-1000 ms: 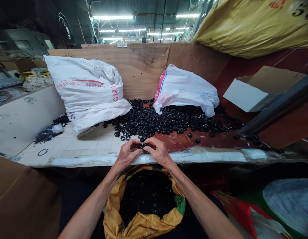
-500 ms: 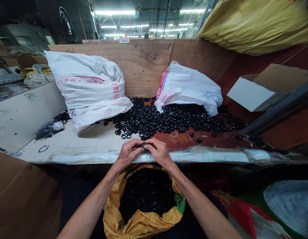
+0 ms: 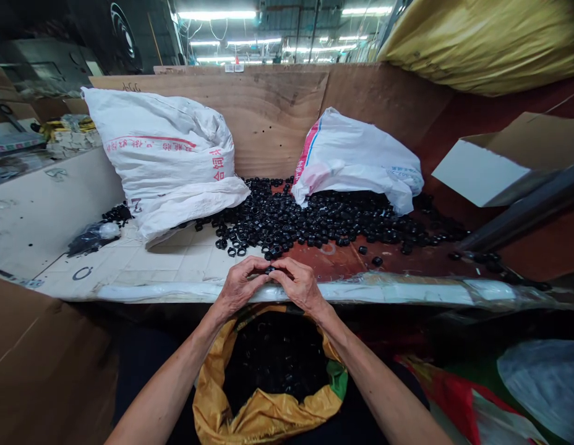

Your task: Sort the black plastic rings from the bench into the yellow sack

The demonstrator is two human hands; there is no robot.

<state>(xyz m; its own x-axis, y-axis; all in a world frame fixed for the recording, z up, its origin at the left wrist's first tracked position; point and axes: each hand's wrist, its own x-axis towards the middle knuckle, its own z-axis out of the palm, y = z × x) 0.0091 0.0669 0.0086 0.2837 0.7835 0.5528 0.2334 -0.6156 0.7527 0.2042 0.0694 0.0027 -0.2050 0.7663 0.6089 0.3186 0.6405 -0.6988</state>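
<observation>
Between the fingertips of both hands is a small black ring-shaped part (image 3: 269,270), mostly covered by the fingers. My left hand (image 3: 243,284) pinches it from the left, and my right hand (image 3: 297,284) grips it from the right. Both are just above the front edge of the bench. Behind them spreads a heap of similar black ring-shaped parts (image 3: 287,222). Under my wrists stands an open yellow woven sack (image 3: 268,426) with many dark pieces inside.
Two white woven sacks, one on the left (image 3: 175,161) and one on the right (image 3: 356,154), rest on the bench (image 3: 143,262). A wooden board (image 3: 268,123) closes the back. A carton (image 3: 482,173) and a dark bar (image 3: 523,210) are at the right; a yellow bundle (image 3: 491,43) hangs above.
Both hands stay together on the black ring-shaped part with hardly any movement. The view has shifted slightly, so the bench's right side sits a little farther right.
</observation>
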